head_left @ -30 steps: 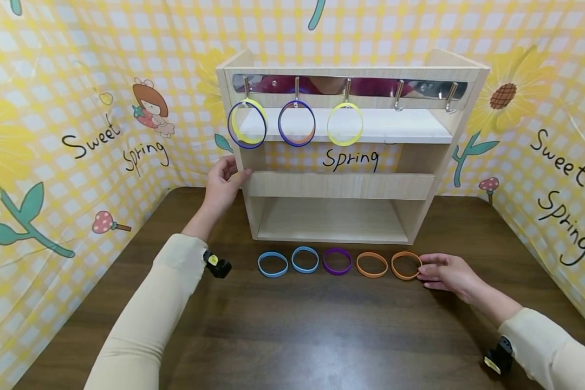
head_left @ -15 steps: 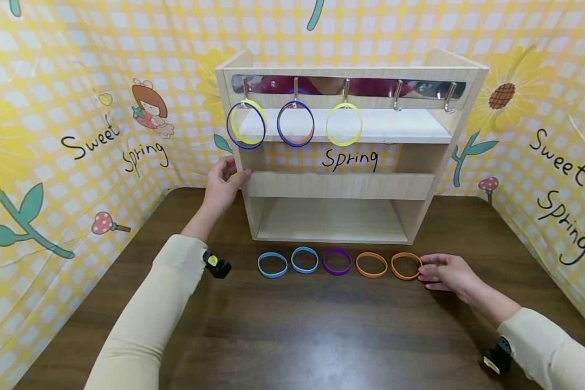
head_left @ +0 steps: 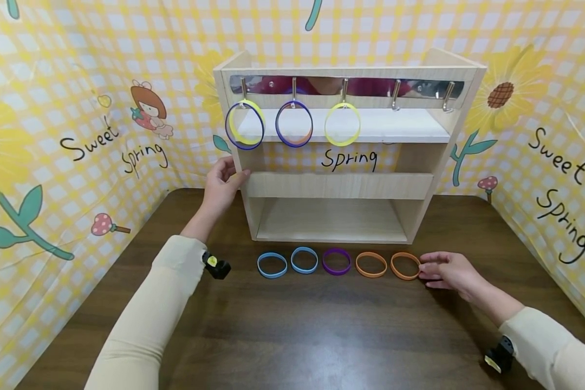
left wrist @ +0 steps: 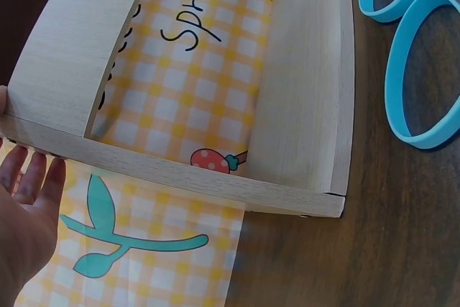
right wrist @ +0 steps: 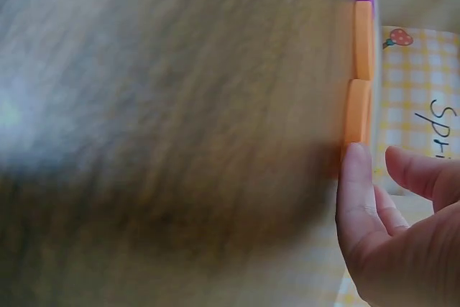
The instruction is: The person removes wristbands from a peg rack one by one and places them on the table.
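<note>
My left hand [head_left: 219, 187] grips the left side panel of a light wooden shelf unit [head_left: 341, 186], thumb on its front edge and fingers outside. On the table, fingertips of my right hand [head_left: 450, 273] touch the right side of the outermost orange wristband [head_left: 404, 278]. In the right wrist view a finger meets that band, while the thumb stands apart from it. Leftward in the row lie another orange wristband [head_left: 370, 276], a purple wristband [head_left: 336, 273] and two light blue wristbands, one nearer the middle [head_left: 304, 272] and one at the left end [left wrist: 394, 98].
A metal hook rail [head_left: 322, 85] runs along the shelf's top. Dark blue and yellow bands hang from the left hook, dark blue and orange from the second, and a yellow band [head_left: 342, 144] from the middle one. Two bare hooks are at right. Patterned cloth [head_left: 102, 189] surrounds the table.
</note>
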`<state>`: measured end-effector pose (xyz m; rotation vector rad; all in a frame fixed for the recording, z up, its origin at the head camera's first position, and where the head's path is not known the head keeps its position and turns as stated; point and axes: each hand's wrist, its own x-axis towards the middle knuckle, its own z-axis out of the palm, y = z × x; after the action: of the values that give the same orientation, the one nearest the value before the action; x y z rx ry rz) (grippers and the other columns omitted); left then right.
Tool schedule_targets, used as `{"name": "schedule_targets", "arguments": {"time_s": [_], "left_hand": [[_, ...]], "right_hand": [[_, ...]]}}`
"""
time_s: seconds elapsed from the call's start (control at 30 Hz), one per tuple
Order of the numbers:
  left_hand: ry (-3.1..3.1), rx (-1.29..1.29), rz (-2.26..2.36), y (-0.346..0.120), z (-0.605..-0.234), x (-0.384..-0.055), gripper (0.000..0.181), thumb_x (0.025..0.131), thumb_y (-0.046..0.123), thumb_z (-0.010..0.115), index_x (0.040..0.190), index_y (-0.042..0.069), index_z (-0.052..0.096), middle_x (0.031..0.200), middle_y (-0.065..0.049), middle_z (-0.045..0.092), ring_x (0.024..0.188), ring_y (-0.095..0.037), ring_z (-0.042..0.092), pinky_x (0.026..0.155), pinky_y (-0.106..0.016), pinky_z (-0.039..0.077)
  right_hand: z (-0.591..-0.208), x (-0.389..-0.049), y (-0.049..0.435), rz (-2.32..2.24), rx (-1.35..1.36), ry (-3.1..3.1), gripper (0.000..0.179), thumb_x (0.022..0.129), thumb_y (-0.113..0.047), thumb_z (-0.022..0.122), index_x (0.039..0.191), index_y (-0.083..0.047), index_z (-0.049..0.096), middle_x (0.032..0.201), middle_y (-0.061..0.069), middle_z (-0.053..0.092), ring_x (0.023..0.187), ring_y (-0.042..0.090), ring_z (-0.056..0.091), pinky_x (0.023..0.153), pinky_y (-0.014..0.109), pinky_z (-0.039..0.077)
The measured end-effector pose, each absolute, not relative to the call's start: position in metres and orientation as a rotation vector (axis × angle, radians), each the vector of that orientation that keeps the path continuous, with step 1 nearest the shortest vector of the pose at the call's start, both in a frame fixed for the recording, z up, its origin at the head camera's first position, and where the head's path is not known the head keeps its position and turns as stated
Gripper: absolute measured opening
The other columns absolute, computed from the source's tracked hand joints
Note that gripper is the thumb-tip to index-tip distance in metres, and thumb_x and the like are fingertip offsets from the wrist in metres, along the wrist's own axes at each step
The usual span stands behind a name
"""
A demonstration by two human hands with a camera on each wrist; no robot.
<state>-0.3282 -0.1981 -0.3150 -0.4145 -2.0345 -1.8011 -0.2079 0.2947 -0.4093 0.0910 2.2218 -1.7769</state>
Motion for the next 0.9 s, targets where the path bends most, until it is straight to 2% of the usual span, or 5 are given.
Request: {"name": "schedule_targets", "arguments": {"time_s": [0.2, 0.5, 0.7, 0.83, 0.9], "left_hand": [[-2.025, -0.442, -1.827, -0.198, -0.31, -0.324, 0.042, 0.09, 0.006, 0.066, 0.127, -0.009, 0.051, 0.126, -0.028, 0.053, 0.108, -0.019, 0.055, 0.082, -0.023, 0.048], [-2.04, -0.444, -1.828, -0.191, -0.296, -0.305, 0.043, 0.09, 0.003, 0.065, 0.127, -0.012, 0.049, 0.125, -0.03, 0.052, 0.109, -0.023, 0.055, 0.084, -0.024, 0.048], [-2.029, -0.428, -1.848, -0.191, -0.295, -0.305, 0.041, 0.089, 0.004, 0.067, 0.125, -0.009, 0.053, 0.12, -0.022, 0.057, 0.108, -0.022, 0.056, 0.082, -0.024, 0.049], [-2.046, -0.426, -1.833, -0.191, -0.295, -0.305, 0.039, 0.09, 0.002, 0.064, 0.126, -0.009, 0.052, 0.112, -0.006, 0.06, 0.108, -0.022, 0.056, 0.083, -0.024, 0.048], [-2.046, -0.43, -1.829, -0.19, -0.295, -0.305, 0.038, 0.091, 0.002, 0.063, 0.125, -0.009, 0.052, 0.11, -0.004, 0.059, 0.107, -0.021, 0.056, 0.083, -0.024, 0.048]], "right_hand": [[-0.398, -0.208, 0.291, -1.793, 0.047, 2.21, 0.052, 0.094, -0.005, 0.061, 0.134, 0.019, 0.036, 0.1, 0.008, 0.069, 0.089, 0.019, 0.068, 0.076, 0.036, 0.056], [-0.377, -0.212, 0.275, -1.878, -0.024, 2.243, 0.053, 0.095, -0.01, 0.064, 0.134, 0.016, 0.039, 0.1, 0.004, 0.067, 0.09, 0.017, 0.068, 0.078, 0.036, 0.055], [-0.358, -0.215, 0.259, -1.942, -0.146, 2.331, 0.05, 0.096, -0.012, 0.062, 0.134, 0.014, 0.041, 0.097, -0.002, 0.066, 0.089, 0.014, 0.069, 0.077, 0.035, 0.055], [-0.345, -0.22, 0.245, -2.004, -0.172, 2.346, 0.044, 0.095, -0.015, 0.064, 0.13, 0.007, 0.048, 0.099, -0.001, 0.066, 0.092, 0.015, 0.069, 0.077, 0.034, 0.055], [-0.338, -0.222, 0.238, -2.048, -0.191, 2.335, 0.039, 0.094, -0.014, 0.065, 0.127, 0.002, 0.051, 0.098, -0.001, 0.066, 0.092, 0.015, 0.069, 0.077, 0.033, 0.055]]}}
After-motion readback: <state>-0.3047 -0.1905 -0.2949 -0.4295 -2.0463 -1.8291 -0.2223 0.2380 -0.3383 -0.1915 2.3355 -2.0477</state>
